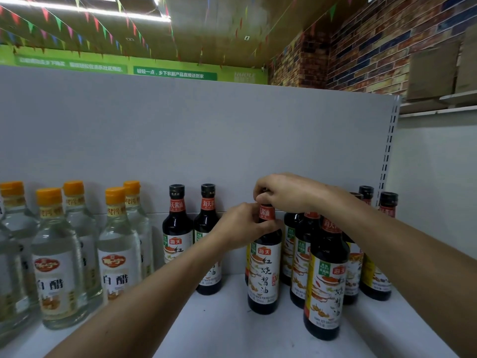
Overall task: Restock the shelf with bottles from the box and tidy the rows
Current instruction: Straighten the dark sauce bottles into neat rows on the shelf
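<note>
Soy bottle (pixel 264 270), upright on shelf (pixel 219 329): left hand (pixel 241 224) curled round its neck, right hand (pixel 284 193) pinching its top, probably squaring it with dark bottles (pixel 325 280) at 3 o'clock.

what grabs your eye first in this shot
Both hands meet on one soy sauce bottle at mid-shelf: the left hand grips its neck, the right hand its cap. Clear vinegar bottles with orange caps stand left, more dark bottles crowd right.

A dark soy sauce bottle (pixel 264 267) stands upright on the white shelf (pixel 232 332), its neck just below the right hand (pixel 286 193), cap apparently hidden.
</note>
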Motion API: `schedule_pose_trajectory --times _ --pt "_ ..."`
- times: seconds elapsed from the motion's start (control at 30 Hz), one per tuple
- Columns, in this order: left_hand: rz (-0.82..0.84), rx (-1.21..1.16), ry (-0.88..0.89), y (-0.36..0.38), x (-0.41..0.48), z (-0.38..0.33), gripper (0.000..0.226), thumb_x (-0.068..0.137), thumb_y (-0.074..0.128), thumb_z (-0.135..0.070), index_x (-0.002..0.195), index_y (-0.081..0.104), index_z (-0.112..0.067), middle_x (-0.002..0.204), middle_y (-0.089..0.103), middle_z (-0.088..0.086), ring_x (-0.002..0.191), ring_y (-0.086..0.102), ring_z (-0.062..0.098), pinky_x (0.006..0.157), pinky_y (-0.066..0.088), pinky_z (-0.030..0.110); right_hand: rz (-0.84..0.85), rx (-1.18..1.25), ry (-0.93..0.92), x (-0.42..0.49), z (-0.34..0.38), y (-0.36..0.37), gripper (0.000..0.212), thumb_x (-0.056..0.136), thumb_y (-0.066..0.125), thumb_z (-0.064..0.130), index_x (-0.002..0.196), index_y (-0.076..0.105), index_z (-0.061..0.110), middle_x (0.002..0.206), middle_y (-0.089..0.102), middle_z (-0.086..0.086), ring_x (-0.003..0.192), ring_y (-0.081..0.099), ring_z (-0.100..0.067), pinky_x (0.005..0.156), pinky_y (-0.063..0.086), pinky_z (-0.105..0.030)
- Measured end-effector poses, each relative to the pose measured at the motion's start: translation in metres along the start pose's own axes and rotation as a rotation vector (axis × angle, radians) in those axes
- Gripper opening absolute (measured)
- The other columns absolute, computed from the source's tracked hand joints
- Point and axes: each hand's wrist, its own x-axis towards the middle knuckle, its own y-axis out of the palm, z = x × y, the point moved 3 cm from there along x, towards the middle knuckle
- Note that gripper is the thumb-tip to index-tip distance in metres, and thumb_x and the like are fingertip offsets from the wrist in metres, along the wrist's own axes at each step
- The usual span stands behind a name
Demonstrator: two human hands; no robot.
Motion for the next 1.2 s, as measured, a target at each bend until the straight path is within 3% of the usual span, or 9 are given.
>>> schedule_pose_trajectory --times 0.2,0.27,0.37,0.6,0.87,1.0,1.2 --pt "0.047 -0.009 0.014 0.002 0.002 0.002 0.027 0.092 0.067 -0.05 0.077 0.054 -0.032 0.076 0.06 -0.008 0.073 0.061 0.009 0.062 0.046 0.026 0.016 0.025 -0.016 0.0 -0.004 -0.001 0.021 0.104 0.051 0.026 0.12 0.064 0.023 0.118 0.064 0.004 0.106 0.058 -0.014 0.084 0.048 -0.028" --pt "0.05 -0.02 0.014 0.003 0.002 0.003 0.026 0.092 0.067 -0.05 0.078 0.053 -0.034 0.077 0.06 -0.008 0.074 0.062 0.009 0.063 0.047 0.025 0.022 0.032 -0.018 -0.001 -0.006 -0.001 0.019 0.104 0.051 0.024 0.117 0.064 0.025 0.117 0.064 0.006 0.104 0.058 -0.013 0.078 0.044 -0.025" --pt "0.043 -0.022 0.021 0.004 0.002 0.004 0.023 0.093 0.066 -0.051 0.081 0.054 -0.034 0.079 0.062 -0.006 0.079 0.065 0.014 0.067 0.05 0.03 0.019 0.034 -0.015 0.0 -0.008 0.001 0.016 0.103 0.051 0.025 0.113 0.063 0.028 0.118 0.065 0.005 0.104 0.058 -0.013 0.082 0.046 -0.027" --pt "0.013 -0.019 -0.007 0.006 -0.003 0.002 0.03 0.094 0.064 -0.051 0.109 0.064 -0.026 0.089 0.067 -0.01 0.086 0.066 0.011 0.072 0.054 0.029 0.0 0.029 0.001 -0.007 -0.004 0.002 0.024 0.105 0.047 0.023 0.125 0.061 0.023 0.124 0.063 0.001 0.109 0.057 -0.017 0.09 0.049 -0.033" --pt "-0.114 0.118 -0.028 0.007 -0.007 -0.006 0.026 0.092 0.062 -0.056 0.099 0.056 -0.032 0.088 0.067 -0.008 0.079 0.065 0.013 0.064 0.051 0.032 -0.064 0.015 0.001 -0.016 0.0 0.013 0.032 0.105 0.045 0.014 0.135 0.052 0.024 0.13 0.054 0.0 0.114 0.052 -0.018 0.087 0.044 -0.03" --pt "-0.106 0.097 -0.047 0.008 -0.011 -0.006 0.029 0.092 0.061 -0.057 0.1 0.055 -0.03 0.089 0.066 -0.008 0.084 0.066 0.015 0.07 0.056 0.036 -0.094 -0.008 0.008 -0.017 0.002 0.017 0.037 0.103 0.049 0.014 0.139 0.049 0.023 0.131 0.051 -0.001 0.114 0.051 -0.019 0.086 0.043 -0.029" --pt "-0.121 0.128 -0.045 0.007 -0.02 -0.007 0.028 0.095 0.059 -0.051 0.103 0.05 -0.026 0.091 0.064 -0.005 0.082 0.062 0.016 0.064 0.048 0.031 -0.154 -0.079 -0.015 -0.025 0.007 0.023 0.04 0.103 0.05 0.025 0.143 0.046 0.026 0.142 0.047 -0.001 0.134 0.034 -0.02 0.102 0.043 -0.041"
